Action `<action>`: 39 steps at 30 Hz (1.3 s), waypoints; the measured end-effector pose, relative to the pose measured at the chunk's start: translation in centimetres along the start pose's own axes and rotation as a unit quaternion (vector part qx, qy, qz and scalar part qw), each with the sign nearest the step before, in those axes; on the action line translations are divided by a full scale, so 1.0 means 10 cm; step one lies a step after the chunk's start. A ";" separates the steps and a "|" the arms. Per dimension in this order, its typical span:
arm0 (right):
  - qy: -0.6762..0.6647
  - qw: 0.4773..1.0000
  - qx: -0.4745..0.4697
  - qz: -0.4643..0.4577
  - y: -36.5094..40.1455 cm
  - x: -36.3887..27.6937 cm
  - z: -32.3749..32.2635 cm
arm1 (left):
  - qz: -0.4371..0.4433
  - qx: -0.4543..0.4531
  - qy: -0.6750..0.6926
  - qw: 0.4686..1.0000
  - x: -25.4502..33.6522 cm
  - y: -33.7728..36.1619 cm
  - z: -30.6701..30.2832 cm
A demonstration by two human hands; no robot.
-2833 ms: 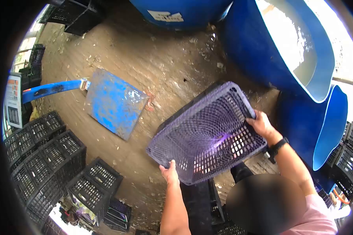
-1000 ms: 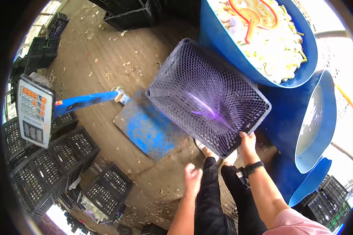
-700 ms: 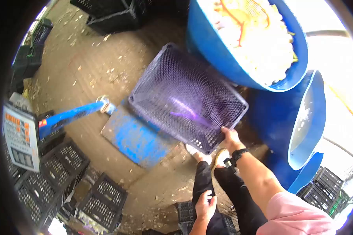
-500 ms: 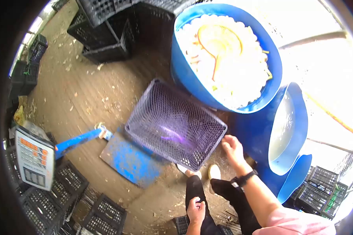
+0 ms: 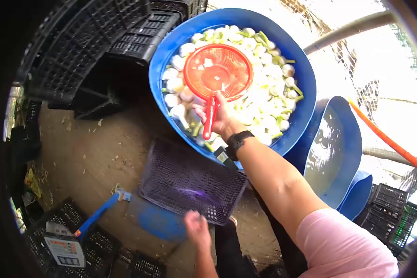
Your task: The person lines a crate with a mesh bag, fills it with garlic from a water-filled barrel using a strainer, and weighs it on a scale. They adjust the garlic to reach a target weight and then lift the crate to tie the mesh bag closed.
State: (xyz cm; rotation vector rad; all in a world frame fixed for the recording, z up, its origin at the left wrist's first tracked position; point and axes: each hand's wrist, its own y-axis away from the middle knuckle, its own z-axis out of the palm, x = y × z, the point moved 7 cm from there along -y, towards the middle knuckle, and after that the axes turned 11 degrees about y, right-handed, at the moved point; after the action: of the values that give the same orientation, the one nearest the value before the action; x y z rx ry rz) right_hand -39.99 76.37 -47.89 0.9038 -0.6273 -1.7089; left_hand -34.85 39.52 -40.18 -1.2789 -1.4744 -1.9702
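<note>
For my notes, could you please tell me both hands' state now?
Left hand: blurred, cannot tell; nothing visible held.
Right hand: closed, holding the red strainer by its handle.

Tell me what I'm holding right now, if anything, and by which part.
Your right hand holds the red strainer by its handle, up near the bowl. Your left hand is blurred, with nothing visibly held in it.

Right hand moves from the basket to the red strainer.
The right hand (image 5: 221, 116), earlier on the rim of the dark plastic basket (image 5: 190, 178), now grips the handle of the red strainer (image 5: 234, 67), which before lay untouched on the white bulbs (image 5: 266, 95). The left hand (image 5: 198, 228), last seen over the thigh, is now up beside the basket's near edge. The view has swung toward the blue tub (image 5: 308, 92).
</note>
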 end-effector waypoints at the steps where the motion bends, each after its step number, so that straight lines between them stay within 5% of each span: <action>1: 0.010 0.999 -0.018 -0.036 0.09 -0.18 0.00 | 0.007 0.009 0.002 1.000 0.21 -0.36 0.19; 3: 0.066 0.996 -0.059 0.005 0.16 -0.55 -0.29 | 0.142 -0.008 -0.147 0.979 0.91 -1.03 0.71; 6: 0.177 0.981 0.012 0.076 0.24 -0.93 -0.60 | 0.189 0.075 -0.122 0.971 1.37 -1.90 1.31; 8: 0.204 0.977 0.043 0.033 0.22 -1.17 -0.65 | 0.138 0.123 -0.041 0.982 1.26 -2.37 1.50; 10: 0.280 0.957 0.070 -0.018 0.24 -1.46 -0.78 | 0.028 0.174 -0.152 0.972 1.26 -2.44 1.65; 12: 0.391 0.900 0.128 -0.143 0.54 -1.94 -0.78 | 0.023 0.186 -0.172 0.967 1.30 -2.45 1.67; 13: 0.417 0.852 0.160 -0.272 0.86 -2.22 -0.66 | 0.030 0.181 -0.183 0.966 1.27 -2.48 1.65; 15: 0.543 0.707 0.242 -0.384 1.30 -2.68 -0.69 | 0.042 0.175 -0.212 0.961 1.25 -2.51 1.64; 16: 0.710 0.477 0.265 -0.445 1.56 -2.82 -0.49 | 0.048 0.174 -0.228 0.957 1.26 -2.52 1.64; 20: 0.811 0.337 0.346 -0.330 1.47 -2.67 -0.60 | 0.061 0.168 -0.291 0.940 1.24 -2.55 1.59; 21: 0.793 0.385 0.347 -0.321 1.34 -2.57 -0.72 | 0.078 0.181 -0.321 0.926 1.21 -2.56 1.57; 23: 0.799 0.377 0.345 -0.317 1.01 -2.41 -0.85 | 0.073 0.190 -0.312 0.928 1.27 -2.52 1.61; 28: 0.774 0.464 0.297 -0.312 0.24 -2.39 -1.16 | 0.060 0.168 -0.267 0.947 1.26 -2.52 1.67; 29: 0.709 0.591 0.322 -0.210 0.05 -2.32 -1.40 | 0.066 0.174 -0.262 0.947 1.28 -2.50 1.68; 33: 0.514 0.799 0.282 -0.132 -0.56 -2.03 -1.57 | 0.077 0.169 -0.234 0.954 1.31 -2.49 1.73; 36: 0.464 0.838 0.273 0.090 -0.90 -1.76 -1.83 | 0.058 0.156 -0.212 0.963 1.29 -2.49 1.75; 39: 0.397 0.883 0.245 0.053 -1.02 -1.55 -1.96 | 0.056 0.150 -0.217 0.963 1.31 -2.48 1.72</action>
State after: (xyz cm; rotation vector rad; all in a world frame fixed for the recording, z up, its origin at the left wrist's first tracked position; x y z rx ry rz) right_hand -27.12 94.72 -62.95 1.7599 -0.5239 -0.9352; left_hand -52.12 67.40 -42.63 -1.6757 -1.7681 -1.3800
